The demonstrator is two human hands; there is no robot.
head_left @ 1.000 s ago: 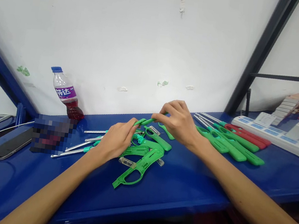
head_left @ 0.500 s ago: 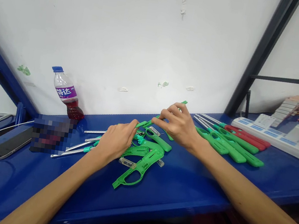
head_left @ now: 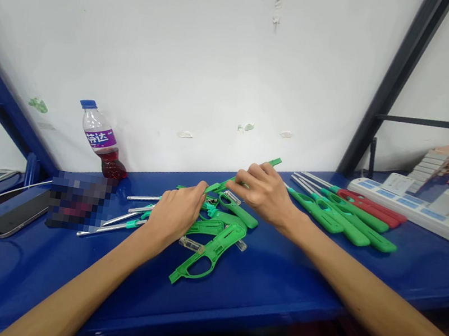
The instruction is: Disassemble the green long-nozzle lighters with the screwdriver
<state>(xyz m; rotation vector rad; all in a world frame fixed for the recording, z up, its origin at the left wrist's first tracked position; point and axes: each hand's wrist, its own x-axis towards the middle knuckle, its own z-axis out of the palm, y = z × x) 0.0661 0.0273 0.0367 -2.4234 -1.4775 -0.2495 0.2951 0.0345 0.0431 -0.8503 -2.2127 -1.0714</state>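
Observation:
Between my two hands is a green plastic lighter casing (head_left: 226, 182), lifted above the loose parts, its far tip pointing up to the right. My left hand (head_left: 179, 206) is closed on its near end. My right hand (head_left: 261, 188) pinches it further along, fingers curled over the top. Below lie a green casing half (head_left: 211, 254) with a trigger loop, another green handle piece (head_left: 239, 210), and clear fuel tanks (head_left: 192, 244). Metal lighter rods (head_left: 113, 226) with teal collars stick out left of my left hand. My palms hide part of the pile.
Several long-nosed lighters, green (head_left: 352, 225) and red (head_left: 371, 207), lie at the right beside a white power strip (head_left: 418, 210). A bottle of dark red drink (head_left: 104, 143) stands by the wall. A phone (head_left: 15, 214) and white cables lie at the left on the blue table (head_left: 257, 287).
My right hand has shifted slightly and its fingers curl more around the casing. More of the casing's far tip shows. The left hand keeps its place.

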